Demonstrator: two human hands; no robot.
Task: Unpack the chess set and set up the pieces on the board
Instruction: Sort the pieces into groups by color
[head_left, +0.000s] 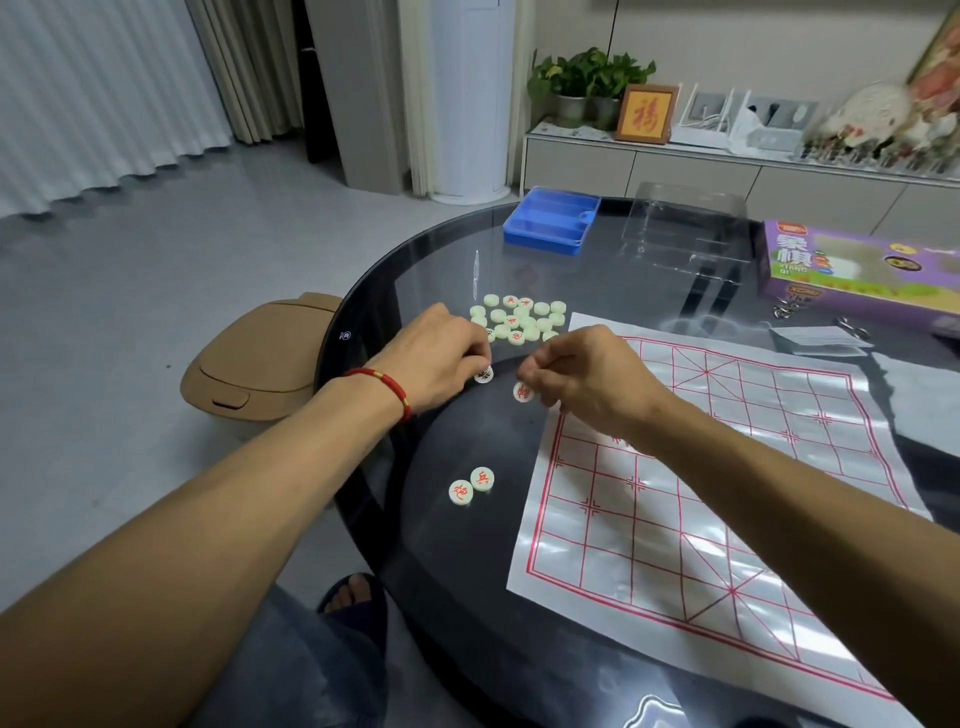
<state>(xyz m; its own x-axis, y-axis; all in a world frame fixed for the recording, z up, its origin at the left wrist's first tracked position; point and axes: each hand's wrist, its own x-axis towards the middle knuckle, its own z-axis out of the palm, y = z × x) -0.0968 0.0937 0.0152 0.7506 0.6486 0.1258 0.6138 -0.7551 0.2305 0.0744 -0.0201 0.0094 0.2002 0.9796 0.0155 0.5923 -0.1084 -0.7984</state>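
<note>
A white sheet board with a red grid (675, 499) lies on the dark glass table (623, 270). Several pale round pieces sit in a heap (522, 318) just beyond my hands, left of the board's far corner. My left hand (441, 358) pinches a piece with a black mark (483, 374). My right hand (587, 379) pinches a piece with a red mark (522, 392) close beside it. Two red-marked pieces (471, 485) lie together on the table nearer to me, left of the board.
A blue plastic tray (551, 221) and a clear plastic lid (685, 228) stand at the far side of the table. The purple game box (857, 270) lies at the far right, with a grey card stack (818, 340) in front. A tan bin (260, 364) stands on the floor to the left.
</note>
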